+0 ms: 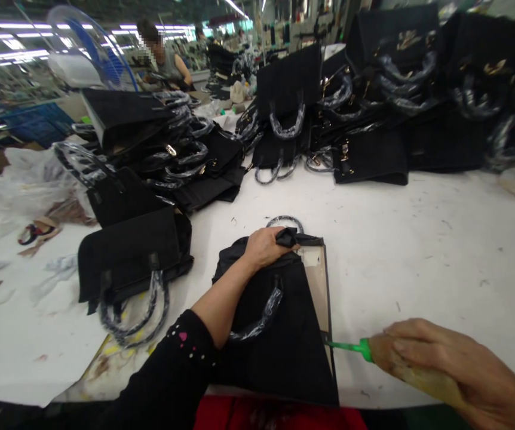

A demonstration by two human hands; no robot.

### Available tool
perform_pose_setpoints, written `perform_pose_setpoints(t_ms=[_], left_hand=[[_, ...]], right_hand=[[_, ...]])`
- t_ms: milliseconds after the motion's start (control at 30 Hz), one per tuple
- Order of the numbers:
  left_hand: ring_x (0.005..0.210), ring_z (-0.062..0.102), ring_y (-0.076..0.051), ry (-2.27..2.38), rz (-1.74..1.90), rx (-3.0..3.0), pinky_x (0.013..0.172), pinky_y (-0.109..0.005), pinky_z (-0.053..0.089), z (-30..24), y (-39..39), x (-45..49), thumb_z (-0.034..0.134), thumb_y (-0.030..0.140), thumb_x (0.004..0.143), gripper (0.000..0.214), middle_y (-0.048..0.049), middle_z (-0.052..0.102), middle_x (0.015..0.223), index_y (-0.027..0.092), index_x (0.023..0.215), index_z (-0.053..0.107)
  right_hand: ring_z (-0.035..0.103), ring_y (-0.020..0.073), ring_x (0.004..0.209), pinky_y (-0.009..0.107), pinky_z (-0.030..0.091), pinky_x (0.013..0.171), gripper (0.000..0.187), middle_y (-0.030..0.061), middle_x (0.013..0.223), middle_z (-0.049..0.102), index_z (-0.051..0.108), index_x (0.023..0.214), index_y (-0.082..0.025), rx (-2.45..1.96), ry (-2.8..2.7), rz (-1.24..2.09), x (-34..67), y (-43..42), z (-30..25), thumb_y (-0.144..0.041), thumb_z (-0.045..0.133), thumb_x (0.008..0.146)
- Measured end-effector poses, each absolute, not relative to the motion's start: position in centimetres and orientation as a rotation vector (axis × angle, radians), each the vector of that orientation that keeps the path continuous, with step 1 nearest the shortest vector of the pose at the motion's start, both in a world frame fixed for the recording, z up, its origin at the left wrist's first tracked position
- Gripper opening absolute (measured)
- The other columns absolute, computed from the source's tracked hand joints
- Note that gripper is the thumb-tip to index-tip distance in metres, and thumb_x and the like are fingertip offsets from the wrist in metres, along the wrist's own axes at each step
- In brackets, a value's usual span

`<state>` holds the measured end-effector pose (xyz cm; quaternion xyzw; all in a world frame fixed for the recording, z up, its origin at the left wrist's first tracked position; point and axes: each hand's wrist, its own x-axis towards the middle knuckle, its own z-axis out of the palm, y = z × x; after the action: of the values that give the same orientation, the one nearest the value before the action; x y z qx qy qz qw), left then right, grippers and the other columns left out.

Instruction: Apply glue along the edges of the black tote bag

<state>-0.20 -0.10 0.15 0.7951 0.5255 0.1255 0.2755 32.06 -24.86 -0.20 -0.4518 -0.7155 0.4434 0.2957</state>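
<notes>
In front of me a black handbag (284, 340) lies on the white table. My left hand (266, 246) is closed on a bunched fold of black fabric at the bag's far edge. One plastic-wrapped handle (261, 319) rests on the bag's face, and a second loops out past the far edge. Along the right side a beige inner panel (316, 280) shows between black edges. My right hand (437, 358) grips a glue bottle (412, 373) with a green nozzle. The nozzle tip touches or nearly touches the bag's right edge.
Another black handbag (127, 257) lies to the left, near clear plastic sheeting (24, 191). Heaps of black handbags (374, 143) line the back of the table (419, 251). A blue fan (100, 54) and a person (168, 63) are farther off.
</notes>
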Motion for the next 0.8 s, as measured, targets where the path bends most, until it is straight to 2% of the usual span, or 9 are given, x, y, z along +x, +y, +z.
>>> perform_pose_setpoints(t_ms=[133, 300, 433, 567, 667, 800], left_hand=[[0.079, 0.067, -0.021, 1.408, 0.367, 2.136, 0.07, -0.03, 0.039, -0.1, -0.1, -0.2, 0.083, 0.058, 0.087, 0.032, 0.0028, 0.073, 0.079, 0.026, 0.088, 0.079], [0.079, 0.067, -0.021, 1.396, 0.385, 2.131, 0.07, -0.029, 0.04, -0.3, 0.0, -0.3, 0.083, 0.058, 0.086, 0.032, 0.0029, 0.074, 0.079, 0.026, 0.087, 0.079], [0.079, 0.068, -0.021, 1.399, 0.401, 2.121, 0.069, -0.029, 0.04, -0.2, -0.1, -0.2, 0.085, 0.057, 0.085, 0.031, 0.0034, 0.073, 0.077, 0.027, 0.088, 0.08], [0.078, 0.067, -0.021, 1.402, 0.403, 2.115, 0.069, -0.029, 0.039, 0.1, -0.2, 0.0, 0.088, 0.055, 0.084, 0.029, 0.0034, 0.074, 0.077, 0.027, 0.09, 0.081], [0.077, 0.066, -0.021, 1.395, 0.407, 2.114, 0.069, -0.029, 0.039, 0.1, -0.2, 0.0, 0.088, 0.056, 0.084, 0.03, 0.0032, 0.073, 0.077, 0.027, 0.09, 0.081], [0.076, 0.065, -0.02, 1.384, 0.418, 2.12, 0.068, -0.03, 0.037, -0.3, 0.0, -0.2, 0.087, 0.054, 0.085, 0.03, 0.0029, 0.072, 0.076, 0.025, 0.085, 0.079]], right_hand=[[0.081, 0.0324, 0.106, 0.037, 0.071, 0.087, 0.031, 0.0102, 0.126, 0.081, 0.08, 0.133, -0.033, -1.226, -1.905, 1.117, 31.9, -24.7, 0.8, -0.045, 0.068, 0.107], [0.081, 0.032, 0.103, 0.036, 0.072, 0.081, 0.028, 0.0102, 0.122, 0.082, 0.083, 0.126, -0.031, -1.261, -1.879, 1.265, 32.1, -24.3, 1.1, -0.042, 0.065, 0.109], [0.081, 0.032, 0.106, 0.039, 0.071, 0.086, 0.025, 0.0081, 0.125, 0.082, 0.084, 0.124, -0.034, -1.292, -1.79, 1.17, 32.1, -24.3, 0.4, -0.044, 0.068, 0.107], [0.08, 0.031, 0.101, 0.039, 0.071, 0.083, 0.024, 0.0094, 0.119, 0.081, 0.083, 0.12, -0.031, -1.264, -1.818, 1.297, 31.6, -24.3, 1.0, -0.043, 0.065, 0.109], [0.079, 0.0304, 0.101, 0.039, 0.069, 0.085, 0.02, 0.0095, 0.115, 0.08, 0.082, 0.117, -0.03, -1.239, -1.825, 1.267, 30.8, -24.0, 2.3, -0.039, 0.067, 0.108], [0.076, 0.0233, 0.085, 0.029, 0.064, 0.07, 0.013, 0.0042, 0.101, 0.077, 0.077, 0.109, -0.03, -1.391, -1.754, 1.097, 30.0, -23.8, 3.1, -0.042, 0.072, 0.106]])
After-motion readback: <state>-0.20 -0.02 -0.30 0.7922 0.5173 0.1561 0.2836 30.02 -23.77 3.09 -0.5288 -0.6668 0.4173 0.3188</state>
